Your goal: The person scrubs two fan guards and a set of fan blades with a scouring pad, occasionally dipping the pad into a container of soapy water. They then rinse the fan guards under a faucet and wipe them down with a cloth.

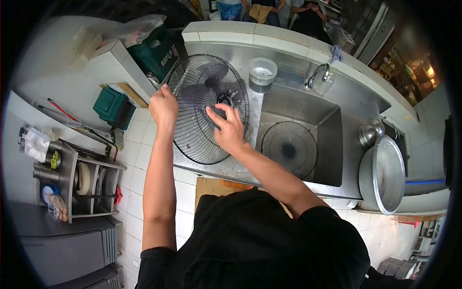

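A black wire fan guard (192, 137) rests on the steel counter to the left of the sink, and dark fan blades (214, 72) show through its wires. My left hand (164, 107) is closed at the guard's left rim, thumb side up. Over the middle of the guard is my right hand (228, 126), its fingers bent but apart, the tips close to the dark hub (224, 98). A second round wire guard (288, 149) with a dark centre lies in the sink (329, 144).
Behind the sink are a plastic tub (263, 74) of water and a curved tap (318, 74). On the right, a big metal basin (382, 176) leans on its side near metal bowls (370, 132). Green bins (113, 106) and a shelf (94, 188) stand left. Other people (262, 12) sit beyond the ledge.
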`<state>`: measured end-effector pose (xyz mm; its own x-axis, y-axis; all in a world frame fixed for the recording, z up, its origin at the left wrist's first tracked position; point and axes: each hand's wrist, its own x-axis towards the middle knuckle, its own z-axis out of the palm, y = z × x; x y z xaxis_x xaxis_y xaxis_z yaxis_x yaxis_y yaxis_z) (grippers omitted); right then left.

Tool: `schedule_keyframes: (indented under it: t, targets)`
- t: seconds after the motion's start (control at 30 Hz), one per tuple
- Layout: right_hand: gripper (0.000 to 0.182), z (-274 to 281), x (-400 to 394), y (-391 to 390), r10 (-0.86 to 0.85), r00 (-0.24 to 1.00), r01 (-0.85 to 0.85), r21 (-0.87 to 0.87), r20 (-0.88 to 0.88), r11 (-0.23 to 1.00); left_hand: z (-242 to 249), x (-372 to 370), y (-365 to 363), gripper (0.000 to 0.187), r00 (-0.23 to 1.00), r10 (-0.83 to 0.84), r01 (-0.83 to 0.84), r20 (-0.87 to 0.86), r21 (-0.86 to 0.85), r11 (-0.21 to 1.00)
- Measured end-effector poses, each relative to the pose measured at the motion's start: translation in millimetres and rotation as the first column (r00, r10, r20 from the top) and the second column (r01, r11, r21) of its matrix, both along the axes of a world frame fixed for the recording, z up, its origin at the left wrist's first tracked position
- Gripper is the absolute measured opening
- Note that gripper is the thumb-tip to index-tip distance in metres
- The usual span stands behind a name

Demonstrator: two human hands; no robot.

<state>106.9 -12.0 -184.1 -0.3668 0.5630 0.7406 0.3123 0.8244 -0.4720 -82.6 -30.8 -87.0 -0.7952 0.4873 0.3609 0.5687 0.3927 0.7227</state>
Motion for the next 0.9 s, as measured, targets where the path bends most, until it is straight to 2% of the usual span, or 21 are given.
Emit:
schedule_keyframes:
  t: [0.1,0.2,0.23,0.27,0.33,0.53,0.63,0.67,0.73,0.77,0.87,0.9]
  targets:
    - [0.072,20.6,-14.5,-22.9,-0.009,0.999,0.001,-0.135,-0.053,0.991,3.5,2.3,-1.1,0.051,1.000,-0.011,0.012,-0.022,0.023,1.000]
    - [0.071,15.9,-5.8,-9.3,-0.018,1.000,0.018,-0.098,-0.001,0.995,8.1,3.8,-1.9,0.051,0.999,-0.004,0.005,-0.054,0.006,1.000]
    - [0.069,15.0,-0.8,-3.8,-0.010,1.000,0.005,-0.170,-0.029,0.985,9.0,6.0,-4.3,0.051,1.000,-0.015,0.015,-0.024,0.005,1.000]
    - [0.069,14.1,2.2,-1.5,-0.012,1.000,0.007,-0.165,-0.029,0.986,11.1,7.9,-4.5,0.051,1.000,-0.025,0.025,0.006,0.008,1.000]
    - [0.066,23.7,6.1,-1.0,0.001,0.999,-0.010,-0.238,-0.040,0.971,13.4,8.7,-0.1,0.051,0.999,-0.023,0.024,-0.034,0.016,1.000]
    - [0.063,39.5,3.6,-10.1,-0.032,0.999,0.029,-0.192,-0.010,0.981,32.9,24.2,0.6,0.050,0.994,-0.067,0.068,-0.086,0.014,0.998]
    - [0.063,46.8,6.8,-6.8,0.056,0.973,-0.137,-0.363,-0.225,0.921,31.9,25.5,7.0,0.049,0.989,-0.075,0.075,-0.127,-0.003,0.997]
    - [0.063,50.9,6.3,-6.4,0.056,0.973,-0.136,-0.363,-0.223,0.922,31.7,25.2,10.5,0.049,0.982,-0.074,0.070,-0.176,-0.031,0.997]
    - [0.062,75.9,3.4,-12.7,0.071,0.981,-0.104,-0.181,-0.180,0.978,35.4,28.9,15.5,0.049,0.978,-0.097,0.096,-0.183,-0.013,0.995]
    - [0.059,78.3,1.4,-10.4,0.047,0.990,-0.068,-0.159,-0.132,0.985,35.7,32.7,14.7,0.049,0.974,-0.122,0.124,-0.191,0.003,0.992]
    - [0.061,48.1,7.3,3.9,-0.005,0.998,0.001,-0.070,-0.055,0.998,35.8,24.6,12.2,0.049,0.988,-0.095,0.093,-0.121,-0.025,0.995]
    - [0.059,28.7,7.8,11.8,-0.027,0.999,0.022,-0.237,-0.017,0.971,29.3,17.6,11.6,0.050,0.987,-0.082,0.083,-0.137,0.004,0.997]
